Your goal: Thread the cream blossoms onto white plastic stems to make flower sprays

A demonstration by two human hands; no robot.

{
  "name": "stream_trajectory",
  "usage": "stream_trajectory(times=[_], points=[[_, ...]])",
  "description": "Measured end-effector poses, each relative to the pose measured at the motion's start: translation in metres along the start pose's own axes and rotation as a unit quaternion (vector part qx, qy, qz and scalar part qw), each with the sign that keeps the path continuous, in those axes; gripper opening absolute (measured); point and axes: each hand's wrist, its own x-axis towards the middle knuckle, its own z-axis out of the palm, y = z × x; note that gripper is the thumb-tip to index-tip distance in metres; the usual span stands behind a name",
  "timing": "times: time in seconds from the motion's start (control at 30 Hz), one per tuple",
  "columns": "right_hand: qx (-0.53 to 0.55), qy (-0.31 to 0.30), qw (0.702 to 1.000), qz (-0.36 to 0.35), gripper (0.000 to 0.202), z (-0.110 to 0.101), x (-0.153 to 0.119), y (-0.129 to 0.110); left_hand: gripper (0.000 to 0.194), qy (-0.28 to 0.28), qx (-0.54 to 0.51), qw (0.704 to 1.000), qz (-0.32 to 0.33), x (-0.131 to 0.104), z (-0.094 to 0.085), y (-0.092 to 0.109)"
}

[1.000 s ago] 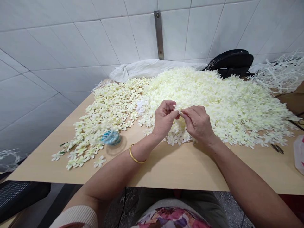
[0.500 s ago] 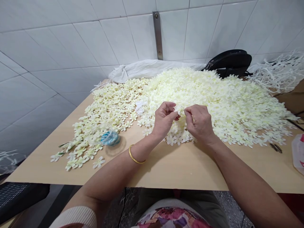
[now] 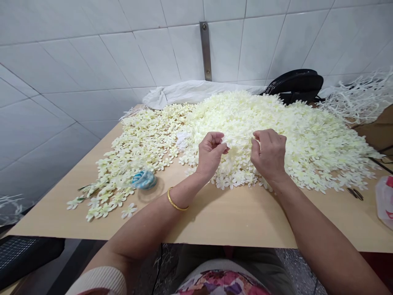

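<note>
A large pile of pale yellow-white artificial flowers (image 3: pixel 307 143) covers the middle and right of the wooden table (image 3: pixel 233 221). My left hand (image 3: pixel 211 155) is pinched at the near edge of the pile; what its fingertips hold is too small to make out. To its right my right hand (image 3: pixel 269 154) is raised over the flowers with curled fingers, thumb close to the index finger; anything between them is hidden. A flatter spread of flowers (image 3: pixel 141 139) lies on the left. A blue and white round object (image 3: pixel 144 179) sits beside my left forearm.
Behind the pile are a white cloth (image 3: pixel 190 89) and a black bag (image 3: pixel 294 84). White strands (image 3: pixel 359 98) heap at the far right. Small metal snips (image 3: pixel 355 194) and a clear plastic container (image 3: pixel 385 198) lie near the right edge. A tiled wall (image 3: pixel 123 61) stands behind.
My right hand has moved right, away from my left hand, and the gap between them has widened. My left hand has stayed nearly in place. The view has shifted slightly.
</note>
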Motion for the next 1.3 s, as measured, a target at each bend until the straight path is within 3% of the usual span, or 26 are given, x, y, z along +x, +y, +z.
stream_trajectory(times=[0.13, 0.23, 0.47, 0.6, 0.7, 0.77, 0.87, 1.07, 1.17, 1.3], points=[[0.146, -0.04, 0.988, 0.024, 0.015, -0.004, -0.001, -0.014, 0.022, -0.038, 0.0, 0.999, 0.034, -0.002, 0.002, -0.001], [0.199, -0.084, 0.976, 0.037, 0.015, -0.005, -0.001, -0.02, 0.023, -0.071, 0.008, 0.995, 0.063, -0.005, 0.003, -0.003], [0.282, -0.064, 0.955, 0.061, 0.013, -0.011, -0.001, -0.025, 0.021, -0.063, 0.039, 0.995, 0.063, -0.006, 0.003, -0.005], [0.38, -0.094, 0.907, 0.155, 0.022, -0.014, 0.002, -0.022, 0.02, -0.05, 0.015, 0.998, 0.033, -0.005, 0.002, -0.003], [0.451, -0.12, 0.866, 0.181, 0.029, -0.014, 0.004, -0.019, 0.012, -0.045, 0.001, 0.999, -0.011, -0.003, 0.001, -0.001], [0.469, -0.129, 0.854, 0.185, 0.03, -0.013, 0.005, -0.019, 0.009, -0.048, -0.013, 0.998, -0.041, -0.003, 0.002, -0.001], [0.443, -0.12, 0.87, 0.18, 0.029, -0.013, 0.004, -0.021, 0.011, -0.075, -0.052, 0.994, -0.064, -0.004, 0.003, 0.001], [0.264, -0.074, 0.96, 0.064, 0.021, -0.009, -0.003, -0.025, 0.016, -0.123, -0.002, 0.992, -0.028, -0.008, 0.004, 0.003], [0.224, -0.057, 0.972, 0.047, 0.022, -0.006, -0.005, -0.026, 0.013, -0.114, 0.018, 0.993, -0.016, -0.009, 0.004, 0.004], [0.246, -0.054, 0.965, 0.074, 0.023, -0.005, -0.004, -0.027, 0.018, -0.11, 0.045, 0.993, -0.009, -0.009, 0.005, 0.005]])
